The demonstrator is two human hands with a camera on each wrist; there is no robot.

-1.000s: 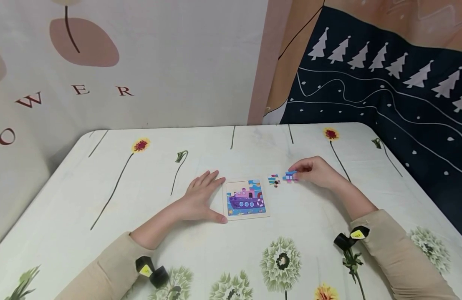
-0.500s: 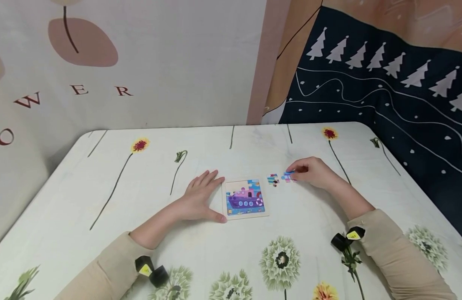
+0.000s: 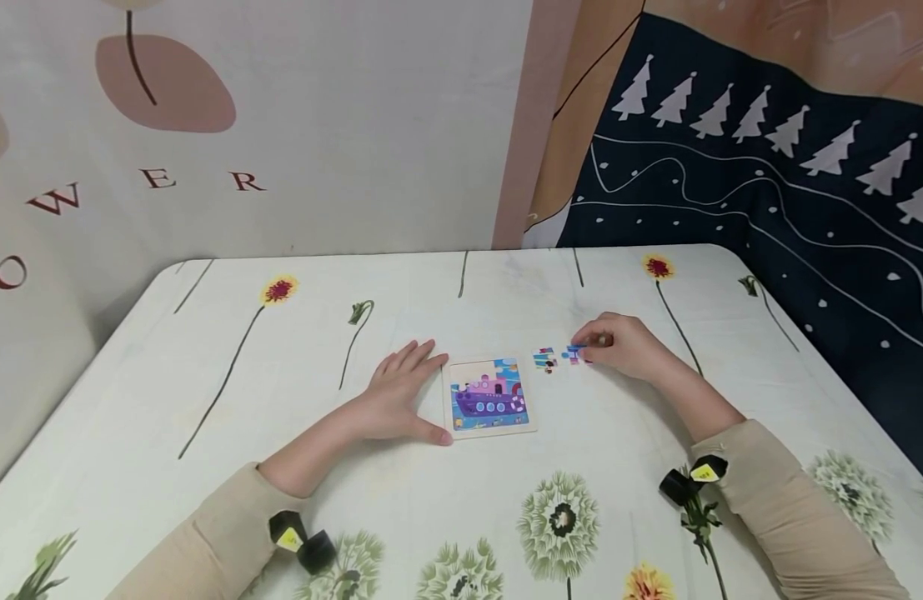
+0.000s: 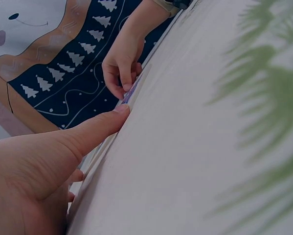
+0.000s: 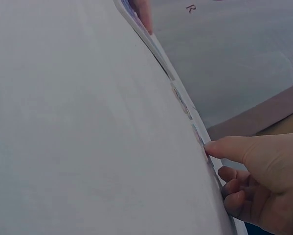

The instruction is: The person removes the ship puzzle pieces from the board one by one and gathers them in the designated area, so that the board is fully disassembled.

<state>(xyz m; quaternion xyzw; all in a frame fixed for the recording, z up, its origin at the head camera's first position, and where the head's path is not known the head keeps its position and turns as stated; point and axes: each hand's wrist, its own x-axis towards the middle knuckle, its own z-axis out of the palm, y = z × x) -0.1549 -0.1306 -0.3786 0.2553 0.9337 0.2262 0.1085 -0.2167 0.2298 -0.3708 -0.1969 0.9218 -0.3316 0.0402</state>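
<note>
A square jigsaw puzzle (image 3: 491, 400) in a pale wooden frame shows a purple and pink ship, with a bare gap at its upper left. My left hand (image 3: 397, 402) lies spread along the frame's left side, thumb at the lower corner and fingertips at the upper one. To the right of the frame, my right hand (image 3: 626, 346) pinches a blue and pink puzzle piece (image 3: 572, 355) close over the tabletop, its fingers covering part of it. Between that piece and the frame lie other loose puzzle pieces (image 3: 545, 360). In the right wrist view the thumb (image 5: 229, 147) touches the piece's end.
A white cloth (image 3: 431, 492) printed with flowers covers the table. Behind it hangs a pale backdrop (image 3: 371, 133), and a dark cloth with white trees (image 3: 671, 183) hangs at the right. Black wrist cameras (image 3: 302, 542) sit at both sleeves.
My right hand has shifted slightly left with the blue and pink puzzle piece, bringing it a little nearer the other loose pieces. The left hand and the framed puzzle have stayed in place.
</note>
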